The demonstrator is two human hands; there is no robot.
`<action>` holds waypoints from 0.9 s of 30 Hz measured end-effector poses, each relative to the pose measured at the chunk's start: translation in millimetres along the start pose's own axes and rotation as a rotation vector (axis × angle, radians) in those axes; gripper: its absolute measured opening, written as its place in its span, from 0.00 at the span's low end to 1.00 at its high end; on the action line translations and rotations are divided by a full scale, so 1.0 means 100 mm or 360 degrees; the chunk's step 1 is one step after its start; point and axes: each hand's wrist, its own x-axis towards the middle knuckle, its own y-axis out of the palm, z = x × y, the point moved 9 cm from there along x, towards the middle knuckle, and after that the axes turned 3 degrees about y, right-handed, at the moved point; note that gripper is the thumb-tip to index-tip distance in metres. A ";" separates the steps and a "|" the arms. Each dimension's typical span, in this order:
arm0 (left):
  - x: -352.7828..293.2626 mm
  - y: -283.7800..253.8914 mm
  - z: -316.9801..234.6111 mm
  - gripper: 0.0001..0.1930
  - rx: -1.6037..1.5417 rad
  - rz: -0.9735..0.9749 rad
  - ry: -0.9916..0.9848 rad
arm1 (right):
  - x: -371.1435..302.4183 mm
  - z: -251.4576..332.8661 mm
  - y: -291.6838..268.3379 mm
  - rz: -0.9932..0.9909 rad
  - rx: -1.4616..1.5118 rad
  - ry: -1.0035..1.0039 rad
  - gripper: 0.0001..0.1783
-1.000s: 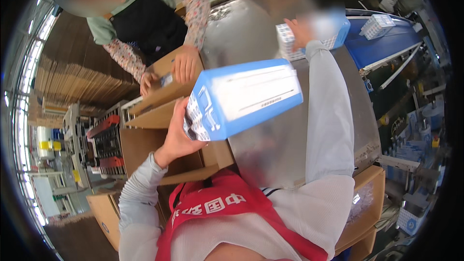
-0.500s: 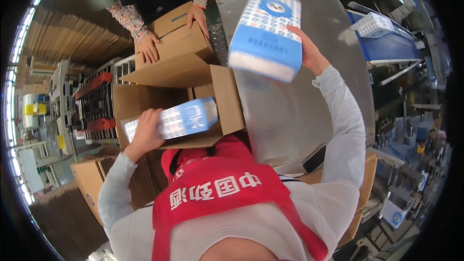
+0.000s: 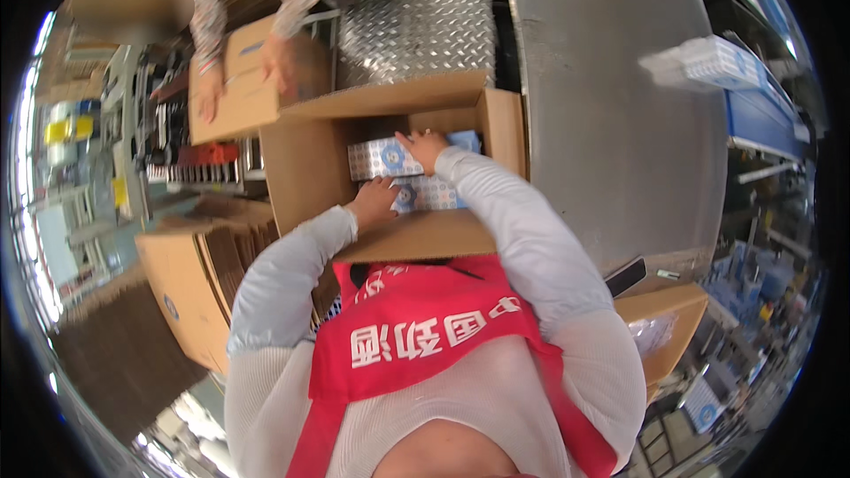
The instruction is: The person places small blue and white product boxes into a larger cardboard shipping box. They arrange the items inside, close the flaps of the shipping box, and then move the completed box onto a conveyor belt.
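Observation:
In front of me stands an open cardboard carton (image 3: 305, 164) holding two blue-and-white printed boxes side by side. My right hand (image 3: 426, 150) lies on the farther printed box (image 3: 374, 160), fingers spread over its top. Its blue end shows beyond my wrist. My left hand (image 3: 374, 201) touches the left part of the nearer printed box (image 3: 438, 195), fingers stretched out on it. Neither hand visibly grips a box. My right sleeve and the carton's near flap hide part of the boxes.
Another person's hands (image 3: 211, 96) rest on a closed carton (image 3: 235, 80) at the far left. Right of my carton is a metal table (image 3: 611, 124) with a phone (image 3: 626, 276) near its front edge. A printed box (image 3: 726, 62) sits on the blue conveyor (image 3: 763, 117). Flattened cartons (image 3: 190, 292) stand at left.
Both printed boxes have gone from my raised hands down into the carton, and my hands now lie on them. The other person's carton has moved left, uncovering a ridged metal plate.

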 end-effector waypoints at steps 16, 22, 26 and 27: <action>0.17 -0.10 0.58 0.29 -0.0549 -0.0224 -0.0312 | -3.50 -4.84 -2.78 -0.1565 -0.0423 0.1734 0.24; 0.57 -2.08 -1.38 0.19 -0.0333 -0.0964 0.0325 | -3.42 -4.37 -1.95 -0.1357 -0.0879 0.1478 0.25; 1.23 -2.76 -2.75 0.48 -0.0025 -0.1121 0.0721 | -4.23 -2.43 -1.94 -0.1941 0.0268 0.0226 0.24; 1.49 -2.78 -2.93 0.53 -0.0086 -0.1034 0.0695 | -4.57 -2.41 -1.81 -0.2046 0.0262 0.0485 0.24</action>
